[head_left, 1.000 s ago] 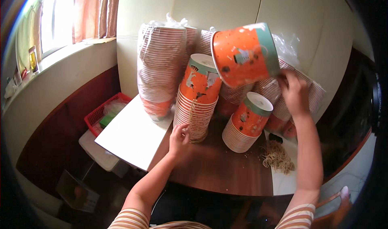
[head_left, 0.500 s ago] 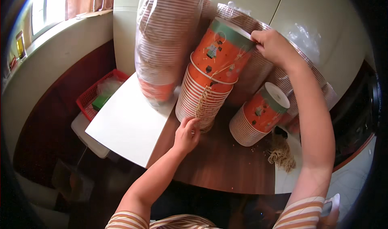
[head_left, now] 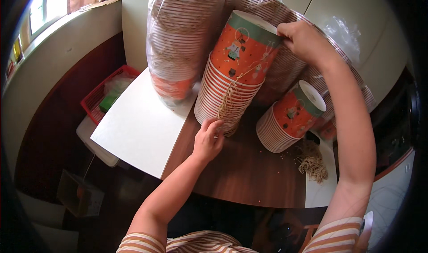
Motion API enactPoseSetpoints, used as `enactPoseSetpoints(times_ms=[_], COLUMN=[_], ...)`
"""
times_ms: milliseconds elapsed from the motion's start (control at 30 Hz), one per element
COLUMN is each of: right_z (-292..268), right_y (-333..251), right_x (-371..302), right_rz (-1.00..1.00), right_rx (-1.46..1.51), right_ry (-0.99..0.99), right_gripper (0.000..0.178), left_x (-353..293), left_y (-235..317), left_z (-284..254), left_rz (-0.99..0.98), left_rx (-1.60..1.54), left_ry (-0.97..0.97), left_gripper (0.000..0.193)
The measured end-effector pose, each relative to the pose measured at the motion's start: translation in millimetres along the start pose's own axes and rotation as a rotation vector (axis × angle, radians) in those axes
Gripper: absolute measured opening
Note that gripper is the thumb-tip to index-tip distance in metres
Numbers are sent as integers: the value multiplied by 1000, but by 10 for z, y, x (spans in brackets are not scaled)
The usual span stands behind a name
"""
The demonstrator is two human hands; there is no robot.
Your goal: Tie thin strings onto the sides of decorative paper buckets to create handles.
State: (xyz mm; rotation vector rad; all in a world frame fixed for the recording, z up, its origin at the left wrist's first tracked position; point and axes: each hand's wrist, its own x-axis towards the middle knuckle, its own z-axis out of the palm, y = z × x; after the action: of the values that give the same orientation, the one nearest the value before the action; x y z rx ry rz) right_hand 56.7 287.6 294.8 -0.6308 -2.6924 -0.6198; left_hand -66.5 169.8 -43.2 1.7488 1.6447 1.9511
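Observation:
An inverted stack of orange paper buckets [head_left: 243,52] with green bands leans in front of me. My right hand [head_left: 296,36] pinches the base edge of the uppermost bucket. Down the side of this stack hangs a braided bunch of tan twine [head_left: 228,99], one thin strand running up across the orange wall. My left hand [head_left: 208,137] is closed on the lower end of the twine, close against the white rims. To the right stands a shorter stack of the same buckets [head_left: 292,112], also upside down.
Plastic-wrapped bucket stacks [head_left: 185,39] tower at the back left, with others behind. A loose twine heap [head_left: 313,166] lies right of the short stack. Beneath everything are a brown wooden tabletop [head_left: 249,177] and a white surface [head_left: 133,123]. A red basket [head_left: 96,103] sits at left.
The top bucket has slid down over the stack, closing the orange gap beneath its rim. My left hand still grips the twine. The whole view has shifted slightly.

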Motion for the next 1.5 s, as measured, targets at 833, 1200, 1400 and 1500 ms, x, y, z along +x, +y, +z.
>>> enactPoseSetpoints(times_ms=[833, 1200, 1400, 1500], right_z=[-35, 94, 218, 497], right_y=[-120, -102, -425, -734], right_x=[-131, -216, -370, -502], right_rz=[43, 58, 122, 106], right_rx=[94, 149, 15, 231], right_ry=[-84, 42, 522, 530], right_gripper=[33, 40, 17, 10], left_x=[-21, -16, 23, 87], left_y=[7, 32, 83, 128], left_z=[17, 7, -33, -166], left_rz=[-35, -22, -21, -85], left_rx=[5, 11, -2, -33], left_ry=[-22, -18, 2, 163], left_gripper=[35, 32, 30, 22])
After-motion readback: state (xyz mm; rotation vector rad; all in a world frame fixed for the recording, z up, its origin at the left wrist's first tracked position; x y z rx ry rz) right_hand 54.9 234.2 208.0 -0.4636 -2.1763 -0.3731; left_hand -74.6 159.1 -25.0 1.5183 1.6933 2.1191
